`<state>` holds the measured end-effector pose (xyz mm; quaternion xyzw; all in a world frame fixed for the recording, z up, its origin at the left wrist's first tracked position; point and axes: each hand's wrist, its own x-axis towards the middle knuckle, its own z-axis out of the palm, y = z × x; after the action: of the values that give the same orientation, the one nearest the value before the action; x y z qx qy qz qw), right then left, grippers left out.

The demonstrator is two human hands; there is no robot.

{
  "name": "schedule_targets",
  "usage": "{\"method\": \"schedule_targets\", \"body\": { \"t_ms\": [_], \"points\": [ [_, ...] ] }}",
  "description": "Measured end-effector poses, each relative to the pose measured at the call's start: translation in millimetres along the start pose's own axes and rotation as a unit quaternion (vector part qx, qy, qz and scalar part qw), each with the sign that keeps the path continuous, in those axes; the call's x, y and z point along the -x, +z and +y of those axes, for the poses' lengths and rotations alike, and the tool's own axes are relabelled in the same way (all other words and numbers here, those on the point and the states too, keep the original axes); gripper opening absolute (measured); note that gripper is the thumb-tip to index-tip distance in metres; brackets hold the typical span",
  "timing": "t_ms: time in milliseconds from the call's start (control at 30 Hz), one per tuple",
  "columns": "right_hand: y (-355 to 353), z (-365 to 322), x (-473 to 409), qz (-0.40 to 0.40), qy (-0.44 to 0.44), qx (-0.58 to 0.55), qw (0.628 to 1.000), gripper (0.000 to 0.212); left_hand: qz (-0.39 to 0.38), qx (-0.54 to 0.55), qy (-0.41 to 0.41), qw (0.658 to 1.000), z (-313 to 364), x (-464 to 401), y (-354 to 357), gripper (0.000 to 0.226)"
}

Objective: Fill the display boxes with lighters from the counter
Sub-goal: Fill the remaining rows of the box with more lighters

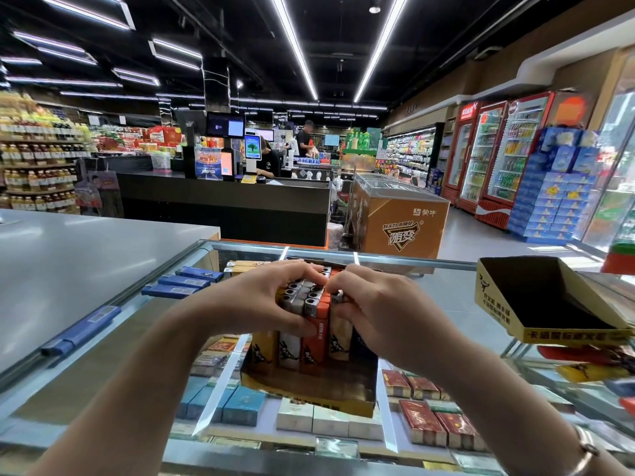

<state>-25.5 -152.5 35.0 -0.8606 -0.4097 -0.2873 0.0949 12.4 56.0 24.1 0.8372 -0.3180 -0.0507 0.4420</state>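
Observation:
A yellow display box (311,395) stands on the glass counter in front of me, packed with several upright lighters (302,341) in orange, white and yellow. My left hand (261,302) grips the cluster of lighters from the left, thumb on the orange one. My right hand (374,304) holds the cluster from the right, fingers curled over the metal tops. A second yellow display box (494,304) sits open at the right, its inside dark. More loose lighters (591,364) in red and yellow lie under its near edge.
The glass counter (120,324) shows cigarette packs below. Blue packs (185,281) lie at the left. A grey countertop (86,255) spreads to the far left. Behind are a black checkout desk (223,207), a freezer (402,218), drink fridges and people.

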Motion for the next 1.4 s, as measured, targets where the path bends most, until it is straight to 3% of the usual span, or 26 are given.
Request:
{"method": "schedule_targets", "body": {
  "t_ms": [533,633,833,967,1100,1400],
  "points": [
    [7.5,3.0,0.4,-0.033,-0.017,-0.016,0.999,0.018,-0.002,0.004,0.000,1.000,-1.6,1.1,-1.3,0.049],
    [13.3,10.4,-0.8,0.007,-0.001,-0.005,1.000,0.019,-0.002,0.009,-0.006,1.000,-2.4,1.0,-1.7,0.050],
    [20.8,25.0,-2.2,0.017,0.132,-0.253,0.958,0.022,0.000,-0.002,-0.007,1.000,0.1,0.6,-1.2,0.050],
    [25.8,34.1,-0.8,0.000,0.168,-0.263,0.950,0.032,0.003,0.012,-0.013,1.000,1.2,0.3,0.1,0.050],
    [35.2,43.4,0.1,-0.042,0.213,-0.349,0.912,0.035,0.003,0.038,-0.022,0.999,0.3,-1.9,0.6,0.051],
    [48.5,52.7,-10.5,0.011,0.229,-0.361,0.904,0.030,0.054,0.071,-0.003,0.996,-6.8,-8.7,1.4,0.047]
  ]
}}
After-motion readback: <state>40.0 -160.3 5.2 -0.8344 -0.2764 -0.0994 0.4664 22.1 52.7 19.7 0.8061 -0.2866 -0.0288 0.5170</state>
